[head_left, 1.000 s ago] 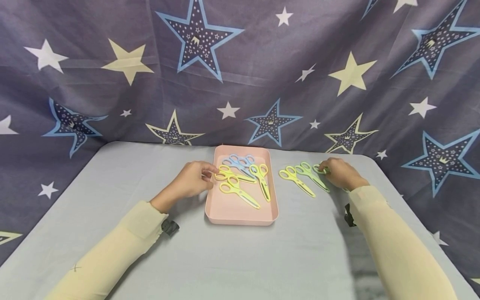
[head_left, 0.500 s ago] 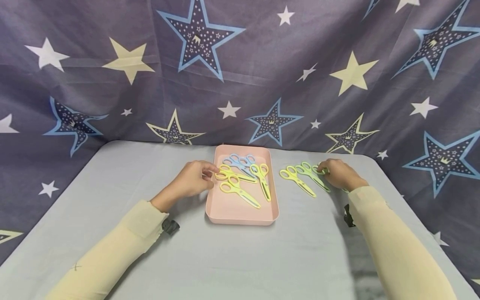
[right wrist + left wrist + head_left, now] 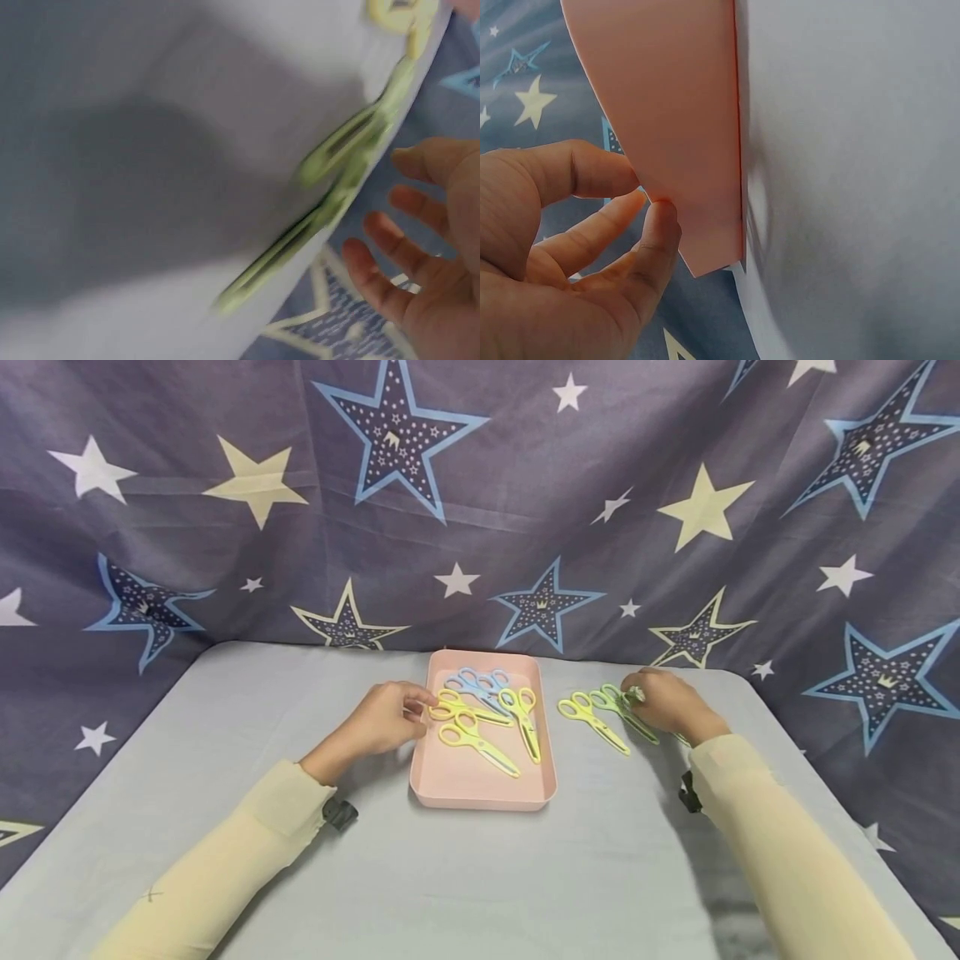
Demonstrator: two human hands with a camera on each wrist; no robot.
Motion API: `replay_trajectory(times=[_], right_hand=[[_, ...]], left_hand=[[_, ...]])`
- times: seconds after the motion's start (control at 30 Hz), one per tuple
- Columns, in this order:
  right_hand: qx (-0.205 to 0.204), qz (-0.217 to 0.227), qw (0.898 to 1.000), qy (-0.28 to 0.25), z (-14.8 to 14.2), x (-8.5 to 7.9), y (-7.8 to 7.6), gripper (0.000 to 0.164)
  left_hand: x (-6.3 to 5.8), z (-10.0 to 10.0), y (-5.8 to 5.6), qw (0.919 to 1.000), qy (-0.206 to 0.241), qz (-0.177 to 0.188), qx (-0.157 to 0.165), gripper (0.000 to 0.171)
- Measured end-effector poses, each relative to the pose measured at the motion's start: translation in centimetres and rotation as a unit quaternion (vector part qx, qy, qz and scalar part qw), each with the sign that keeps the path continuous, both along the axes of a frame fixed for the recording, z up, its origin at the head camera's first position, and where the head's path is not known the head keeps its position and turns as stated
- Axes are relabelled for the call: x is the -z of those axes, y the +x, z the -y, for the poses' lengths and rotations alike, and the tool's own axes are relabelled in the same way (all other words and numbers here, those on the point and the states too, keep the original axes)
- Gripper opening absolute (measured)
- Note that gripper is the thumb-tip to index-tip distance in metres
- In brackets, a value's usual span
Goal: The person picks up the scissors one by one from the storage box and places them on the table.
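A shallow pink tray (image 3: pixel 465 789) holds yellow scissors (image 3: pixel 480 743) and blue scissors (image 3: pixel 476 681) lying loosely over one another. At its left rim, my left hand (image 3: pixel 386 717) pinches the edge between curled fingers; the left wrist view shows the fingertips (image 3: pixel 662 214) against the tray's outer wall. To the right of the tray, my right hand (image 3: pixel 667 700) hovers over green scissors (image 3: pixel 637 725), partly covering a second green pair. In the right wrist view its fingers are spread and loosely bent, holding nothing, beside the blurred green scissors (image 3: pixel 330 202).
One pair of yellow scissors (image 3: pixel 596 722) lies on the grey tabletop (image 3: pixel 480 885) between the tray and the green scissors. A dark star-patterned curtain (image 3: pixel 480 510) hangs right behind the table's back edge.
My right hand has lifted off the far-right green scissors and shifted slightly left, over the neighbouring green pair. My left hand and the tray stay where they were.
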State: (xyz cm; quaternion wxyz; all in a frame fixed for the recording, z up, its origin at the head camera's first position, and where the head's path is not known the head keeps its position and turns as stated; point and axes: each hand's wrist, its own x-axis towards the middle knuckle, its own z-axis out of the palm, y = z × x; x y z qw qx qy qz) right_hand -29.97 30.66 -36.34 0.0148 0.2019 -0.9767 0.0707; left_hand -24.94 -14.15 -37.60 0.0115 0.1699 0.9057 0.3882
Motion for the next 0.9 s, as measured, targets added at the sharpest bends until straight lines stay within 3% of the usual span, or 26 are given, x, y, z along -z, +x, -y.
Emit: replay_trajectory(times=[0.53,0.9], right_hand=[[-0.095,-0.055,0.993,0.054,8.1,-2.8,1.0,0.030],[-0.155,-0.095,0.981,0.064,12.5,-3.3,2.3,0.029]], left_hand=[[0.1,0.0,-0.1,1.0000,0.001,0.005,0.001,0.040],[0.0,0.0,-0.2,1.0000,-0.003,0.003,0.001,0.041]])
